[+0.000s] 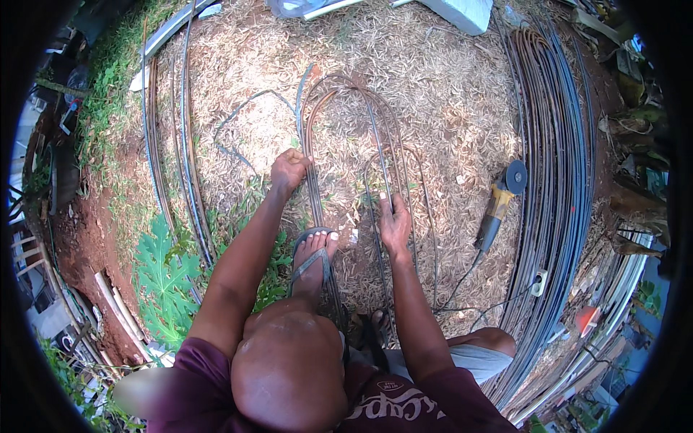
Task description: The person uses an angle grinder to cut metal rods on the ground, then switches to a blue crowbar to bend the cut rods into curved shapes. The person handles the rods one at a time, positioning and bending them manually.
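In front of me lie long, thin rusty steel rods (315, 189), bent at their far end into narrow loops. My left hand (289, 171) is closed, its fingers pinched at the left edge of the bundle. Further right and nearer to me, my right hand (395, 227) is wrapped around one leg of a bent steel rod (376, 136), thumb pointing away from me. My foot in a flip-flop (312, 261) rests by the bundle's near part, partly over the rods. A thin bent strip (234, 115) lies left of the loops.
A yellow and black angle grinder (494, 213) with a dark disc lies to the right, its cord trailing toward me. Beyond it runs a thick stack of long rods (552, 180). More rods (189, 166) lie at left, near a large green leaf (166, 285). Dry grass covers the ground.
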